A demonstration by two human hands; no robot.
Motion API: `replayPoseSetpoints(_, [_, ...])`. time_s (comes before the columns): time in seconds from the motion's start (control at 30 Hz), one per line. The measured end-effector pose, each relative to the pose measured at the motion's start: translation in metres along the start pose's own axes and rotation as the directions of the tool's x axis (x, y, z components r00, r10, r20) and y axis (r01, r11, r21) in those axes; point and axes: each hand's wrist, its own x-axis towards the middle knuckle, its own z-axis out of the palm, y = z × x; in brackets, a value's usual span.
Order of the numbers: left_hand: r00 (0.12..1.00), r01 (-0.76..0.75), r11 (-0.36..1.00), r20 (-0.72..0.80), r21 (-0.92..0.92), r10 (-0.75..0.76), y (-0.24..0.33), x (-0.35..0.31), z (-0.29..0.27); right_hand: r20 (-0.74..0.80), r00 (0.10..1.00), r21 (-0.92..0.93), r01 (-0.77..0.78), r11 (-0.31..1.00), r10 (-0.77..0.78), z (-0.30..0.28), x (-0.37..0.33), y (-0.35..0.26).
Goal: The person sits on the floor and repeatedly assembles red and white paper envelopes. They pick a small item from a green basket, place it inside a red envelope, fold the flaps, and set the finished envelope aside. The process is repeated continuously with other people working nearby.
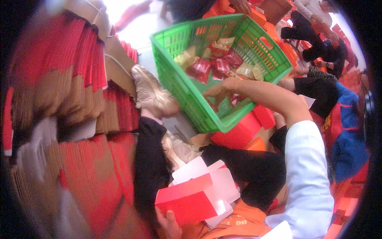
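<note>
My left hand (169, 224) grips a red cardboard box (186, 199) by its lower edge. The box's white flaps (225, 183) stand open, and it rests over my lap. My right hand (223, 91) is inside a green plastic crate (191, 97), over its near side. Its fingers point downward and look parted, with nothing visible between them; the tips are hard to make out. Beyond that hand lie several dark red packets (220, 67) and pale yellowish packets (186, 58) in the crate.
Tall stacks of flat red and brown cardboard (79, 159) fill the left side. My pale shoes (153, 89) are beside the crate. Red boxes (236, 131) lie under its near right edge. Other people (324, 44) sit among orange-red boxes at the far right.
</note>
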Motion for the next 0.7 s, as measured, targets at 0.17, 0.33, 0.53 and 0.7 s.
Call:
replayPoseSetpoints(0.17, [0.99,0.05,0.998,0.133,-0.043,-0.044,0.014,-0.002,0.009,-0.161,0.985,0.267,0.105,0.958,-0.063,0.048,0.06,0.068])
replayPoseSetpoints(0.33, [0.986,0.067,0.996,0.153,-0.051,-0.059,0.023,-0.007,0.002,0.167,0.981,-0.043,-0.088,0.995,0.095,0.034,0.074,0.043])
replayPoseSetpoints(0.53, [0.999,0.004,0.99,0.032,-0.141,0.001,0.031,-0.02,0.024,-0.164,0.98,-0.094,0.099,0.991,-0.114,0.006,0.037,0.017])
replayPoseSetpoints(0.7, [0.996,-0.091,0.971,-0.026,-0.222,0.088,0.035,-0.021,0.037,-0.863,0.305,0.424,0.008,0.906,0.402,-0.049,-0.07,-0.046])
